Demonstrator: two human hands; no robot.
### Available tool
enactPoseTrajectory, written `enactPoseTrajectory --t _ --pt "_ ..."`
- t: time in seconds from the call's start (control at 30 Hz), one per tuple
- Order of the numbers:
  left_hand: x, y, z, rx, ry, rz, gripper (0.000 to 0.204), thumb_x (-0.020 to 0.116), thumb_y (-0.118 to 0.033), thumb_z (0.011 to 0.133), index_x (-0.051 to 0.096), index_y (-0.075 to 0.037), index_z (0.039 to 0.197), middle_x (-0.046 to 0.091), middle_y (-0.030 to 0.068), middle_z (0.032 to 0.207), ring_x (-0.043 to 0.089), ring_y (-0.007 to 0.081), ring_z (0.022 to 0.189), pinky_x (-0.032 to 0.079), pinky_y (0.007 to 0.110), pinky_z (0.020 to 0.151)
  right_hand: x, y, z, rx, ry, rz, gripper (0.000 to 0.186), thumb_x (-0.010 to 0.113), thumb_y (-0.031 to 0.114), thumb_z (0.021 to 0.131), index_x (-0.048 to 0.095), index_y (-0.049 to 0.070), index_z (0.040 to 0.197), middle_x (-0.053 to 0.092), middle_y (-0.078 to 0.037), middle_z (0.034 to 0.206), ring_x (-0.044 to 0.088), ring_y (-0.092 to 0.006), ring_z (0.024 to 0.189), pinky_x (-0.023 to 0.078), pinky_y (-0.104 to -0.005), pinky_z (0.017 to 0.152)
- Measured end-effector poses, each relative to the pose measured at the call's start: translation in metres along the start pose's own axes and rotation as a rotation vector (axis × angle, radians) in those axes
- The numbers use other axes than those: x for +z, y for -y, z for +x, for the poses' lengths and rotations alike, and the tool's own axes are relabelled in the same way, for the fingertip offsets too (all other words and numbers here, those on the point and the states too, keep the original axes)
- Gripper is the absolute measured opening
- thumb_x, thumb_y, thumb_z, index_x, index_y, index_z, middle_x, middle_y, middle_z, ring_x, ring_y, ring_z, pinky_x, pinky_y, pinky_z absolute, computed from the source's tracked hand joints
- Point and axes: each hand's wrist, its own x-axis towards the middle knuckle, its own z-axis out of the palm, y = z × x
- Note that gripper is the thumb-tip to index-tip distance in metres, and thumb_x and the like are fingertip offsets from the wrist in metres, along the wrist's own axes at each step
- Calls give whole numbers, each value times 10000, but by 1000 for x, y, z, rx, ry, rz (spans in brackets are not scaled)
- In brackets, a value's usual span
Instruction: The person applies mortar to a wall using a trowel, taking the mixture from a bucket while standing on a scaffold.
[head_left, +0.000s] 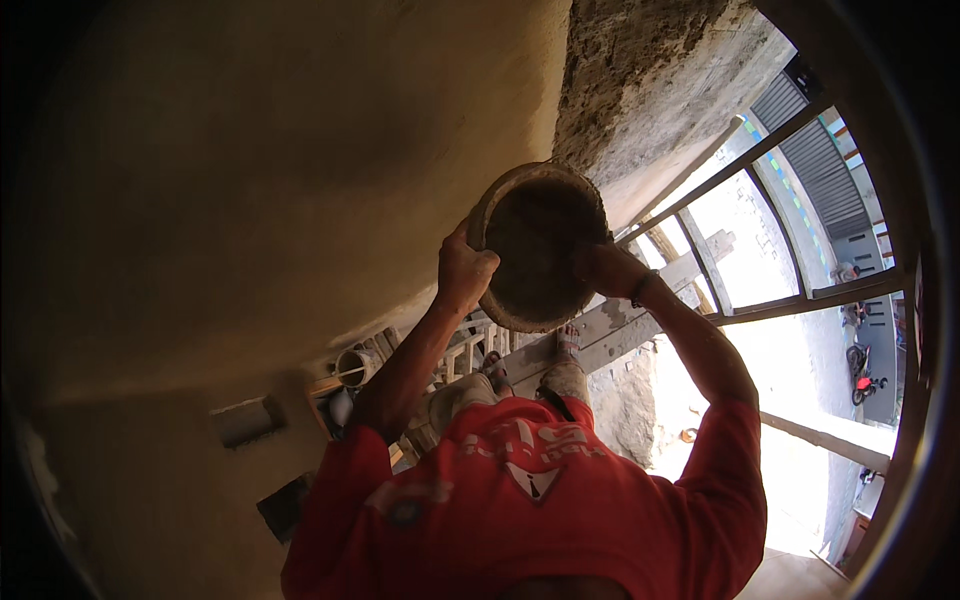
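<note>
In front of me, at the corner of the wall, I hold up a round, mud-crusted tub (540, 205) with its opening turned toward me. Its inside is dark, so I cannot make out what it contains. My left hand (466, 272) is closed on the left rim, thumb on the near side. On the right side, my right hand (608, 270) grips the rim, its fingers in shadow against the dark opening. A dark band circles my right wrist.
I stand on wooden planks (610, 335) raised above the ground. A smooth plastered wall (300, 180) fills the left, beside a rough strip (640, 90). Bars of a frame (790, 300) cross the right. A bucket (354, 368) is lower left; a motorcycle (862, 375) stands outside.
</note>
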Motion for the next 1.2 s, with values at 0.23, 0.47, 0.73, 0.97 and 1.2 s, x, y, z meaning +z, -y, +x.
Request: enactPoseTrajectory --t 0.23,0.47,0.73,0.97,1.2 --pt "0 5 -5 -25 10 18 592 514 66 623 573 2 1208 643 88 1035 594 163 931 462 287 838 62 17 -5 -257 -177 178 266 527 273 935 608 35 850 604 -124 647 620 -274 561 519 -376 542" --pt "4 27 -18 49 -59 143 597 526 50 612 574 -3 1205 661 113 1066 619 214 985 457 311 897 68 58 -20 505 264 1303 275 525 343 963 576 75 997 589 -66 682 581 -156 518 487 -303 452" --pt "-22 33 -18 -212 -90 -137 650 516 95 562 565 -9 1201 559 33 839 471 121 669 416 274 552 40 91 -46 534 96 1738 284 515 339 967 534 81 1085 573 -55 719 560 -135 511 471 -269 428" --pt "-33 32 -14 -262 -164 -90 776 540 136 549 487 12 1313 560 83 1049 534 199 873 461 303 708 -20 104 -54 295 -329 2006 309 498 251 901 474 75 1154 583 -122 824 589 -198 590 515 -295 474" --pt "-51 63 -23 -321 -281 -23 848 561 119 505 441 11 1337 518 128 1195 536 244 929 465 318 632 -135 110 -24 -199 -1268 1842 339 477 240 956 454 28 1220 572 -107 892 563 -169 705 500 -274 555"
